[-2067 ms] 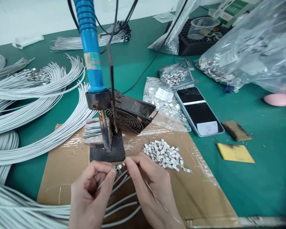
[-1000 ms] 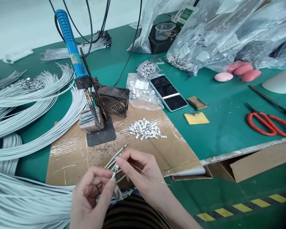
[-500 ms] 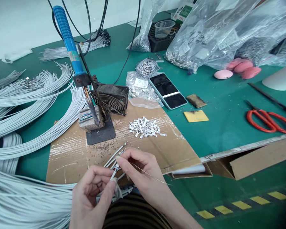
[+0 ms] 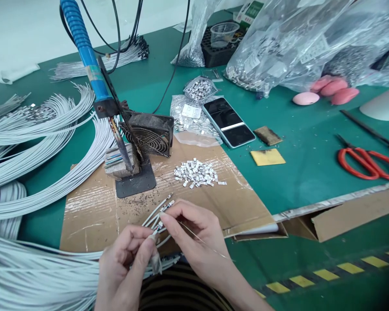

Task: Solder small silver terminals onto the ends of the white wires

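My left hand (image 4: 126,263) pinches a white cable (image 4: 155,233) near its stripped end, thumb against forefinger. Thumb and forefinger of my right hand (image 4: 199,237) close on a small white connector piece (image 4: 161,224) at that cable's tip. A thin silvery wire (image 4: 202,242) trails out of my right hand toward the wrist; it looks like solder wire. Just beyond my fingers, several other white cable ends (image 4: 157,211) with small connectors stick out. Grey wrapping (image 4: 155,262) hangs below my left thumb. The fingertips partly hide the joint.
A blue-handled soldering iron (image 4: 81,43) leans in its stand beside a small black fan (image 4: 151,134). Loose connectors (image 4: 197,173) lie piled on the cardboard (image 4: 236,203). Bundled white cables (image 4: 35,268) fill the left. A phone (image 4: 229,122), yellow sponge (image 4: 267,157) and red-handled scissors (image 4: 359,162) lie rightward.
The camera view has shifted slightly. Both hands keep their grip on the cable and connector, with only a small shift of the fingers.
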The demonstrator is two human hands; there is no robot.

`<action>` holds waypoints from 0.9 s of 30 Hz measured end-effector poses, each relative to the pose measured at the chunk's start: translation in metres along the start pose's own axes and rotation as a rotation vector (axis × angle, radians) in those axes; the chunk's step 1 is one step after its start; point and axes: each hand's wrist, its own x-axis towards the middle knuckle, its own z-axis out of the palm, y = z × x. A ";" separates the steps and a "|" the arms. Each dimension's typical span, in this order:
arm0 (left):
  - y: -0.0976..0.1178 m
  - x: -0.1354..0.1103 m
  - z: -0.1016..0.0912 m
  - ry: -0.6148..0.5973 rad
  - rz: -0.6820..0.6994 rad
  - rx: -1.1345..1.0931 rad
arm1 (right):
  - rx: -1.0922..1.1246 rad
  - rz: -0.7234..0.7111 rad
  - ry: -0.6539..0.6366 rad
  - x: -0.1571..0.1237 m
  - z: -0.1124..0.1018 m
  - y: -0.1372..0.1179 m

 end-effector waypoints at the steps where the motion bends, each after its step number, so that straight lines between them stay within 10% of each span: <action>1: 0.000 0.001 0.000 -0.009 0.000 -0.010 | -0.003 -0.011 0.001 0.000 0.000 0.000; 13: -0.012 0.004 0.000 -0.045 0.047 0.032 | 0.014 -0.036 0.017 0.003 0.000 0.006; 21: -0.054 0.023 -0.032 0.062 0.765 0.687 | -0.031 -0.009 0.179 0.001 -0.032 0.023; 27: -0.088 0.017 -0.061 0.110 0.846 0.817 | 0.157 -0.022 0.485 0.013 -0.074 0.048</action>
